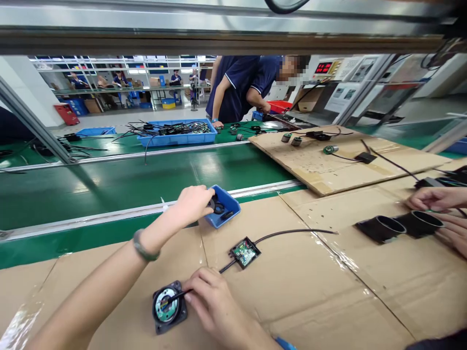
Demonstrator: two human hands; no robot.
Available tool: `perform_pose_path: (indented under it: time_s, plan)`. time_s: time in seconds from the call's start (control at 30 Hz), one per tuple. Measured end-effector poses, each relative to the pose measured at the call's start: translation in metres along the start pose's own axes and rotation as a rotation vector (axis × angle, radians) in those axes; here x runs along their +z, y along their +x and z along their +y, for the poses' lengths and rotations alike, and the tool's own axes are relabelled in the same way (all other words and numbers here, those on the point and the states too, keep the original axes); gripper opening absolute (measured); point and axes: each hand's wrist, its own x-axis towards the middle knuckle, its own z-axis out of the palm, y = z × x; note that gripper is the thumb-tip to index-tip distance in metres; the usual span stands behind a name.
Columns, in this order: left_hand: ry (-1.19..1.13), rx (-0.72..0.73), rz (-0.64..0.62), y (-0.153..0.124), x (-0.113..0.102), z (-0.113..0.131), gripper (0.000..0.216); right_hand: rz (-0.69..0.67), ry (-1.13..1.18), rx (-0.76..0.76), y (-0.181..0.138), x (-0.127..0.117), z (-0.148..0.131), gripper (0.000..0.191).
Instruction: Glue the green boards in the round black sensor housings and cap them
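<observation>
My left hand (195, 203) reaches into a small blue bin (233, 212). Its fingers bend over the left rim, with a dark part by the fingertips that I cannot make out. Black rings (219, 208) lie in the bin. Lower down, my right hand (215, 301) is closed on a black cable (228, 266). One end of this cable enters a square black housing (170, 307) with a round green circuit board and coloured wires inside. The other end joins an open black box (245, 253) holding a green circuit board. A second cable runs rightward from that box.
Two black tubes (381, 228) stand at the right beside another person's hands (452, 218). Past the green conveyor (120, 187) sits a blue tray (178, 138) full of cabled parts. A cardboard sheet (314, 165) carries several small assemblies. One person leans over the far bench.
</observation>
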Motion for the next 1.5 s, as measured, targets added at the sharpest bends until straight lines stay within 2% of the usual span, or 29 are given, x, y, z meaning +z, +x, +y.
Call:
perform_pose_path:
  time_s: [0.07, 0.13, 0.23, 0.3, 0.4, 0.53, 0.67, 0.77, 0.87, 0.97, 1.07, 1.23, 1.5]
  plan:
    - [-0.067, 0.065, 0.039, -0.045, -0.002, -0.026, 0.048, -0.010, 0.012, 0.009, -0.001, 0.001, 0.001, 0.023]
    - [-0.233, 0.134, 0.078, -0.093, 0.005, -0.055, 0.047, -0.012, 0.012, 0.013, -0.002, 0.002, 0.001, 0.023]
    - [-0.389, 0.121, -0.037, -0.158, 0.024, -0.091, 0.039, 0.004, -0.006, -0.013, -0.003, 0.002, 0.000, 0.020]
    - [-0.401, 0.074, -0.088, -0.188, 0.038, -0.102, 0.041, 0.005, -0.008, -0.027, -0.002, 0.001, 0.000, 0.018]
    - [-0.392, 0.000, -0.034, -0.213, 0.061, -0.100, 0.051, -0.019, -0.002, -0.004, 0.001, -0.003, -0.001, 0.016]
    - [-0.319, -0.212, 0.169, -0.220, 0.097, -0.085, 0.054, -0.077, -0.002, 0.029, 0.006, -0.009, -0.005, 0.017]
    - [-0.273, -0.279, 0.251, -0.218, 0.118, -0.078, 0.033, -0.141, -0.024, 0.065, 0.011, -0.011, -0.007, 0.021]
    - [-0.311, -0.237, 0.306, -0.221, 0.110, -0.071, 0.032, -0.238, -0.018, 0.112, 0.014, -0.013, -0.008, 0.024]
    - [-0.458, -0.094, 0.398, -0.227, 0.093, -0.053, 0.028, -0.306, 0.025, 0.165, 0.017, -0.017, -0.008, 0.025]
    - [-0.544, 0.022, 0.431, -0.231, 0.081, -0.030, 0.027, -0.328, 0.094, 0.217, 0.020, -0.019, -0.009, 0.023]
    - [-0.536, 0.080, 0.446, -0.231, 0.078, -0.015, 0.031, -0.334, 0.130, 0.260, 0.020, -0.020, -0.011, 0.022]
    - [-0.443, 0.127, 0.416, -0.229, 0.076, -0.009, 0.021, -0.340, 0.159, 0.290, 0.018, -0.021, -0.015, 0.023]
    - [-0.459, 0.175, 0.398, -0.225, 0.078, -0.010, 0.016, -0.306, 0.139, 0.250, 0.014, -0.020, -0.015, 0.020]
